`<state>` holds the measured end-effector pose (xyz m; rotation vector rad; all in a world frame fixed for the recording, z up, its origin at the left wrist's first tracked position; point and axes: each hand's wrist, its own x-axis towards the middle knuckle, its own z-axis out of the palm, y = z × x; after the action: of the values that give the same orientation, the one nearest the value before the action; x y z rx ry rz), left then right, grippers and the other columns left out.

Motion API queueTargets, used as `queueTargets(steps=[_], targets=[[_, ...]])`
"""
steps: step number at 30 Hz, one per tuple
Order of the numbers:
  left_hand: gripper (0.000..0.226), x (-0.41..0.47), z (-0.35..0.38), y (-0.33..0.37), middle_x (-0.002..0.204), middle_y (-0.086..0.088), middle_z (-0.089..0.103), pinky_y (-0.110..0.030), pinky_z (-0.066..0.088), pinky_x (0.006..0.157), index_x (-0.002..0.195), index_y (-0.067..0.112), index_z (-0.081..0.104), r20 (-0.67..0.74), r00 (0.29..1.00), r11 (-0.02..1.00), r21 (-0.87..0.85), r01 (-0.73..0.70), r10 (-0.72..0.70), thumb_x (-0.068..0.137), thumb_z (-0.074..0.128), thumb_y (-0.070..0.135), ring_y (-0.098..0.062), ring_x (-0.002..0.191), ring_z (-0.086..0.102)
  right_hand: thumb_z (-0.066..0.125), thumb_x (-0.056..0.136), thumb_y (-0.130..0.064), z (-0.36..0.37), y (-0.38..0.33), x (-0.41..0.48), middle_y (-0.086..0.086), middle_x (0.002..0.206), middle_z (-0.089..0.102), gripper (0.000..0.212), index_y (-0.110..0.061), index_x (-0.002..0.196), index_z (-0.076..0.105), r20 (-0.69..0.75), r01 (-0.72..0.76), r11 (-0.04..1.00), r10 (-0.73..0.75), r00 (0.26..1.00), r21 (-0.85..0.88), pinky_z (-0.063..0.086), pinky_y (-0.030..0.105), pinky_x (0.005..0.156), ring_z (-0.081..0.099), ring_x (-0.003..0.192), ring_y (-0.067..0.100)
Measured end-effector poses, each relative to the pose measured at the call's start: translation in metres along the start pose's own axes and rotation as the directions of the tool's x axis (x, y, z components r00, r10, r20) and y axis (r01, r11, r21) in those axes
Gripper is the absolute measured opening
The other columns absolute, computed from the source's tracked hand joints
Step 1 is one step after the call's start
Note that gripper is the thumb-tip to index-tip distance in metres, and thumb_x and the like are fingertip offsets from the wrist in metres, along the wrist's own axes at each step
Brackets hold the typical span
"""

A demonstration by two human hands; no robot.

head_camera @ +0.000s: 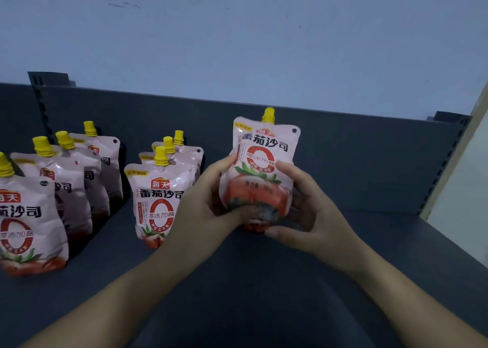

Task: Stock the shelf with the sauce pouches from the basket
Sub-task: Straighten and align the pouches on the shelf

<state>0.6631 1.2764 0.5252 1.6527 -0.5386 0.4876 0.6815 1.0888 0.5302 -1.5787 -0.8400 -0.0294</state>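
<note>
Both hands grip one sauce pouch [264, 168] upright on the dark shelf [264, 281]: left hand [203, 202] curled round its left side, right hand [314, 210] round its right. Two rows of stocked pouches [158, 189] stand to its left.

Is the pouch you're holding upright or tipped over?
Upright. The held pouch has its yellow cap on top; left hand and right hand grip its lower half. Base on shelf: cannot tell.
</note>
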Motion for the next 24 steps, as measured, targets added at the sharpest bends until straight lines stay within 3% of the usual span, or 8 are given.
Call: queueTargets(steps=[3,6,8,13,16,19,21,24], targets=[[0.068,-0.002,-0.002,0.002,0.118,0.013,0.064,-0.017,0.053,0.079,0.126,0.026,0.046,0.040,0.999,0.999,-0.039,0.031,-0.029,0.065,0.074,0.017,-0.005,0.106,0.064,0.071,0.072,-0.005,0.007,0.002,-0.001,-0.009,0.121,0.059,0.063,-0.023,0.126,0.045,-0.094,0.059,0.992,-0.069,0.993,-0.110,0.052,0.022,0.084,0.061,0.111,0.015],[0.064,-0.008,-0.004,0.004,0.114,0.014,0.066,-0.014,0.051,0.080,0.129,0.026,0.044,0.106,0.994,0.998,-0.036,0.043,-0.039,0.074,0.076,0.027,-0.004,0.105,0.064,0.065,0.075,-0.006,0.018,0.003,-0.002,-0.021,0.107,0.062,0.047,-0.024,0.116,0.050,-0.193,0.108,0.992,-0.118,0.974,-0.062,0.051,0.014,0.076,0.062,0.100,0.001],[0.056,-0.012,-0.005,0.005,0.109,0.017,0.068,-0.011,0.050,0.078,0.125,0.030,0.047,0.111,0.993,0.999,-0.031,0.035,-0.031,0.073,0.067,0.031,-0.002,0.103,0.064,0.059,0.076,-0.004,0.021,0.002,-0.002,-0.024,0.101,0.063,0.041,-0.022,0.112,0.052,-0.223,0.115,0.993,-0.118,0.968,-0.027,0.050,0.012,0.073,0.061,0.094,-0.004],[0.066,-0.017,-0.005,0.006,0.110,0.012,0.068,-0.009,0.049,0.076,0.131,0.024,0.043,0.000,0.999,0.983,0.176,-0.053,0.054,0.068,0.057,0.034,0.002,0.101,0.063,0.059,0.067,-0.020,0.033,0.002,-0.001,-0.010,0.112,0.062,0.049,-0.023,0.114,0.051,-0.233,0.098,0.990,-0.120,0.965,-0.105,0.055,0.026,0.080,0.063,0.104,0.010],[0.065,-0.022,0.003,0.009,0.111,0.016,0.063,-0.004,0.046,0.069,0.134,0.024,0.041,-0.059,0.993,0.949,0.305,-0.080,0.103,0.072,0.060,0.032,0.009,0.092,0.062,0.059,0.070,-0.006,0.046,0.006,0.002,-0.006,0.116,0.060,0.045,-0.028,0.109,0.050,-0.324,0.103,0.988,-0.134,0.936,-0.113,0.057,0.039,0.085,0.063,0.108,0.012],[0.059,-0.020,0.001,0.008,0.109,0.021,0.059,-0.001,0.044,0.070,0.137,0.023,0.039,-0.068,0.993,0.924,0.375,-0.068,0.101,0.080,0.055,0.018,0.013,0.092,0.059,0.053,0.070,0.000,0.050,0.007,0.006,-0.004,0.119,0.059,0.050,-0.032,0.108,0.049,-0.308,0.097,0.992,-0.118,0.944,-0.084,0.055,0.036,0.088,0.061,0.110,0.013],[0.061,-0.018,-0.005,0.009,0.112,0.021,0.057,-0.002,0.044,0.079,0.140,0.025,0.037,-0.033,0.996,0.902,0.428,-0.061,0.083,0.081,0.051,0.019,0.013,0.098,0.057,0.052,0.071,-0.002,0.044,0.006,0.006,-0.001,0.121,0.059,0.051,-0.037,0.108,0.049,-0.267,0.075,0.991,-0.102,0.958,-0.110,0.054,0.029,0.086,0.061,0.109,0.012],[0.065,-0.020,-0.013,0.013,0.107,0.012,0.064,-0.022,0.051,0.078,0.142,0.033,0.030,0.040,0.998,0.877,0.477,-0.066,0.054,0.079,0.047,0.024,-0.007,0.091,0.062,0.053,0.072,-0.007,0.031,0.005,0.003,-0.003,0.118,0.060,0.052,-0.043,0.109,0.049,-0.165,0.023,0.980,-0.056,0.985,-0.196,0.053,0.027,0.084,0.061,0.105,0.012]])
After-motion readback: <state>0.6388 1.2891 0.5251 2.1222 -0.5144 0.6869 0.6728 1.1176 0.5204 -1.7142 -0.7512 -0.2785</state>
